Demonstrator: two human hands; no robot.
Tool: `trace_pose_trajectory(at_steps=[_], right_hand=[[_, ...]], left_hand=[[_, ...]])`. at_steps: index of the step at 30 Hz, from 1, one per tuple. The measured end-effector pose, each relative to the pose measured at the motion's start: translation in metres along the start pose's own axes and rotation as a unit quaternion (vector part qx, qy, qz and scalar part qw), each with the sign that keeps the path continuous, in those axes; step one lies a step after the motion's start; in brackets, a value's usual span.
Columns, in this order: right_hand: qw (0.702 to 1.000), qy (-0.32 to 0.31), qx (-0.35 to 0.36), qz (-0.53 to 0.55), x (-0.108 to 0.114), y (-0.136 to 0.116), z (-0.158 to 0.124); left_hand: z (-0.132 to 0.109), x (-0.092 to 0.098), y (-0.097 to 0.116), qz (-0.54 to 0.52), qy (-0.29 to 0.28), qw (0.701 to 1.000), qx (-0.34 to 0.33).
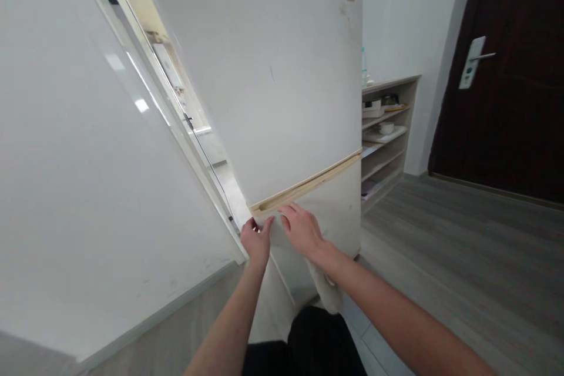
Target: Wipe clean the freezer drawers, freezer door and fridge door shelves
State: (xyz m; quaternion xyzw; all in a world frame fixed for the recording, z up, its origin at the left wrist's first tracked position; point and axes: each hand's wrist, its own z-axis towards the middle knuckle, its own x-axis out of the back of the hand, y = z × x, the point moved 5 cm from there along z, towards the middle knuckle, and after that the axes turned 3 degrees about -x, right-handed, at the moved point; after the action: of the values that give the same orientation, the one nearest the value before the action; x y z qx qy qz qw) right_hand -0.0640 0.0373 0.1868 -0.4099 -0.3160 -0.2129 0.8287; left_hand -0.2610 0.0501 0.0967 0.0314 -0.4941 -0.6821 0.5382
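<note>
A white refrigerator [273,76] stands before me, with a yellowish grooved trim [308,185] between its upper door and its lower door [341,205]. My left hand [257,241] is at the upper left corner of the lower door, thumb in front and fingers curled round the side edge. Just to its right, my right hand [302,228] is bent against the top of the same door, below the trim. Its fingers are curled and their tips are partly hidden. A pale, soft-looking strip [326,291] hangs beneath my right forearm; what it is attached to is hidden.
A white wall panel [110,176] and a narrow gap lie left of the refrigerator. To the right stand an open shelf unit [390,158] holding small items and a dark door [515,111] with a metal handle [478,59]. My dark-clothed knees [321,341] are close to the lower door.
</note>
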Motion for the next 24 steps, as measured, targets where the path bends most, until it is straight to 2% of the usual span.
trace_pose_trajectory(at_steps=[4, 7, 12, 16, 18, 20, 22, 24], right_hand=[[0.999, -0.03, 0.018, -0.034, -0.034, 0.003, 0.01], [0.998, -0.033, 0.021, -0.048, -0.052, -0.002, 0.019], [0.997, -0.035, -0.006, -0.07, -0.068, -0.013, 0.035], [0.999, -0.01, -0.015, -0.035, -0.073, -0.013, 0.039], [1.0, 0.0, -0.005, -0.004, -0.071, -0.008, 0.03], [0.999, 0.023, 0.019, 0.036, -0.062, -0.002, 0.011], [0.993, 0.058, 0.055, 0.082, -0.043, 0.006, -0.018], [0.985, 0.087, 0.091, 0.118, -0.015, 0.015, -0.052]], left_hand=[[0.0, -0.003, -0.003, 0.0, -0.003, 1.0, -0.011], [0.0, -0.001, -0.004, 0.01, -0.003, 1.0, -0.017], [0.001, 0.003, 0.002, 0.02, -0.008, 0.999, -0.026], [-0.001, 0.009, 0.01, 0.019, -0.01, 0.999, -0.032], [-0.011, 0.015, 0.017, 0.012, -0.011, 0.999, -0.039], [-0.033, 0.024, 0.026, 0.003, -0.013, 0.999, -0.049], [-0.064, 0.036, 0.039, -0.005, -0.014, 0.998, -0.062], [-0.102, 0.049, 0.056, -0.013, -0.023, 0.996, -0.08]])
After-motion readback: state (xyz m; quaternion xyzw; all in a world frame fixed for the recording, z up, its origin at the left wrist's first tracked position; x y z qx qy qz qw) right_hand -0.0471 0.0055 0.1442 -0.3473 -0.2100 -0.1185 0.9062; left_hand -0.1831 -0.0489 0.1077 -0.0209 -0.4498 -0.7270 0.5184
